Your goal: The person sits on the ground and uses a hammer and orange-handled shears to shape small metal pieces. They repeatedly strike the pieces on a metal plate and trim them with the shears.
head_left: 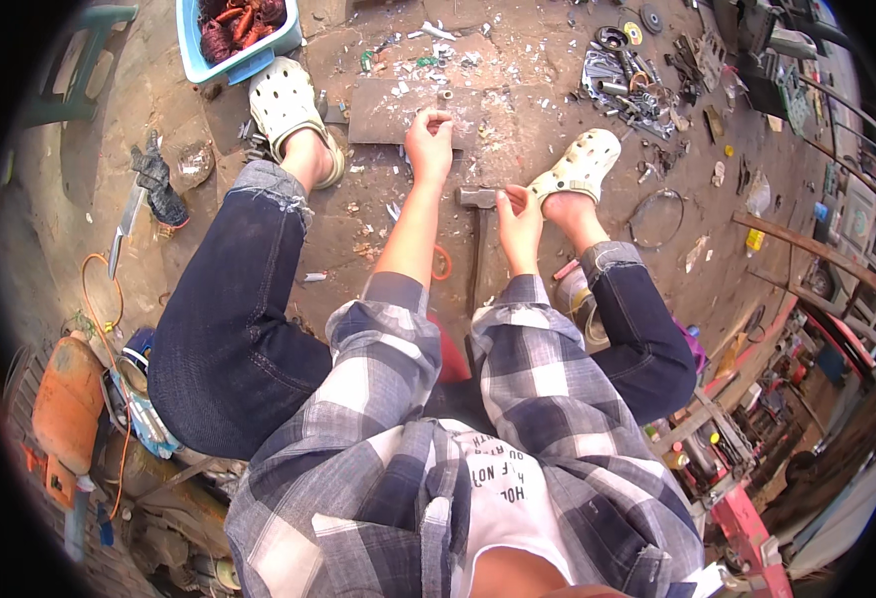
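My left hand (428, 146) is over the near edge of a flat dark metal plate (378, 115) on the ground, its fingers curled together. Whatever they pinch, if anything, is too small to make out. Just beyond the fingertips a small metal cylinder (446, 95) stands on the plate. To the right, my right hand (520, 224) has thumb and fingers drawn together; any small thing in them is hidden. Beside it lies a hammer (477, 197), its handle running back toward me; the hand looks apart from the handle. Small metal scraps (428, 62) are scattered around the plate.
A light blue basin (244, 62) with reddish-brown coils stands far left. Nearer are a grey glove (159, 179) and a knife (124, 231). Metal parts (622, 90) are heaped far right, with a wire ring (655, 217) nearer. An orange gas cylinder (67, 394) lies at lower left.
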The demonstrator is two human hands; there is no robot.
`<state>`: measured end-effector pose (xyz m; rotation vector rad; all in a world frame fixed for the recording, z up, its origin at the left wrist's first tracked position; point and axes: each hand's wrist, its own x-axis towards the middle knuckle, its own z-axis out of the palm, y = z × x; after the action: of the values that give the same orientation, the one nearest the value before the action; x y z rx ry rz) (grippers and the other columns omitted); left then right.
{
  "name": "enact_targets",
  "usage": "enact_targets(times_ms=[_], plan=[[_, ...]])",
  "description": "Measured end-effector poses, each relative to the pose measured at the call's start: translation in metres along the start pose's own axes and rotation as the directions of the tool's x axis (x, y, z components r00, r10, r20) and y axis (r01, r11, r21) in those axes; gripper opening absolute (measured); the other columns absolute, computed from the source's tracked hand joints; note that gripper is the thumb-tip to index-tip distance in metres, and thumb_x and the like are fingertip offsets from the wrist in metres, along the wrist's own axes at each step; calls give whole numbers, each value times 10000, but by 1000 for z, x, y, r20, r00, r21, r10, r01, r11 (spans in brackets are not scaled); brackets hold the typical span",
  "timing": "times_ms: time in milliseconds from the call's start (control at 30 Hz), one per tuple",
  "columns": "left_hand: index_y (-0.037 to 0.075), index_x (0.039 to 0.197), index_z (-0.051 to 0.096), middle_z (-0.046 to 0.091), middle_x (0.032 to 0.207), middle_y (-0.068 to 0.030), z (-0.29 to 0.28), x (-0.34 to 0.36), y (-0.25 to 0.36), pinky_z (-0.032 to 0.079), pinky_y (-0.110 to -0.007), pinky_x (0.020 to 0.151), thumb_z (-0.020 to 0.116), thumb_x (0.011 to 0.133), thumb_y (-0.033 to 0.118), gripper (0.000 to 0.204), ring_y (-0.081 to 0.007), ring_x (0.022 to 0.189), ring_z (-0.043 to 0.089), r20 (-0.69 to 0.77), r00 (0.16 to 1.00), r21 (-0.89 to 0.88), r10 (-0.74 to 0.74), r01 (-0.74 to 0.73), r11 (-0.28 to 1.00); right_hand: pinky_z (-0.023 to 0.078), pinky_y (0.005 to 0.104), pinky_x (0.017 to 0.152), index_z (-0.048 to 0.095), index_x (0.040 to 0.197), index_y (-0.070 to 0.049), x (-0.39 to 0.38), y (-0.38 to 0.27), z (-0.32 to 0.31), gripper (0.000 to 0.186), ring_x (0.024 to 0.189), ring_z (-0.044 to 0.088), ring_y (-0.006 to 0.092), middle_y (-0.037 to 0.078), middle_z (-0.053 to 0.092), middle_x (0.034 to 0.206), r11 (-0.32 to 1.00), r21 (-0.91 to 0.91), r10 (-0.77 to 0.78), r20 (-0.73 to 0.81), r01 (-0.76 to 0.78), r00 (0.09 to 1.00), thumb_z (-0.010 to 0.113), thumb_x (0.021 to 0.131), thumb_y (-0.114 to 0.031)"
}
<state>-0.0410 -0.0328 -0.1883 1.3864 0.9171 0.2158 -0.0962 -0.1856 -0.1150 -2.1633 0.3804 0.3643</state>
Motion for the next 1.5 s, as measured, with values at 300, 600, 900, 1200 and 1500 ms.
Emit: enact_targets(times_ms=[300, 600, 900, 1200, 1500], plan=[[113, 992, 616, 590, 991, -92, -11, 1, 13, 445, -397, 877, 758, 720, 146, 308, -285, 1023, 545, 98, 949, 678, 298, -283, 679, 509, 310, 804, 604, 1026, 20, -9, -30, -3, 244, 886, 654, 190, 122, 672, 949, 996, 88, -9, 156, -5, 988, 659, 862, -152], [109, 922, 657, 638, 886, -87, 0, 8, -1, 480, -396, 815, 704, 760, 145, 172, -288, 893, 609, 138, 944, 676, 300, -311, 668, 512, 297, 783, 621, 1006, 13, -11, -57, -14, 216, 861, 656, 174, 119, 677, 937, 991, 132, -30, 199, 4, 979, 660, 858, -140], [-8, 1012, 647, 654, 971, -49, -28, -107, 160, 476, -235, 817, 648, 848, 5, 164, -106, 891, 606, 292, 941, -520, 169, 8, 854, 506, 259, 820, 591, 1095, 27, -23, -149, -58, 249, 921, 626, 140, 90, 649, 998, 775, 589, -260, -35, 230, 965, 647, 858, -26], [-29, 978, 656, 650, 956, -61, -69, -179, 217, 477, -238, 803, 634, 843, -32, 136, -109, 885, 601, 292, 849, -439, 440, -289, 850, 512, 256, 791, 620, 1053, 17, -104, -198, -106, 253, 878, 632, 133, 68, 649, 967, 707, 566, -452, -100, 425, 886, 679, 807, 15], [-39, 946, 662, 653, 976, -80, -101, -216, 242, 479, -246, 806, 657, 819, -23, 129, -113, 884, 600, 368, 807, -472, 462, -266, 840, 514, 264, 778, 607, 928, -1, -141, -197, -120, 190, 898, 626, 151, 78, 619, 995, 626, 468, -627, -174, 624, 759, 672, 761, 63]])
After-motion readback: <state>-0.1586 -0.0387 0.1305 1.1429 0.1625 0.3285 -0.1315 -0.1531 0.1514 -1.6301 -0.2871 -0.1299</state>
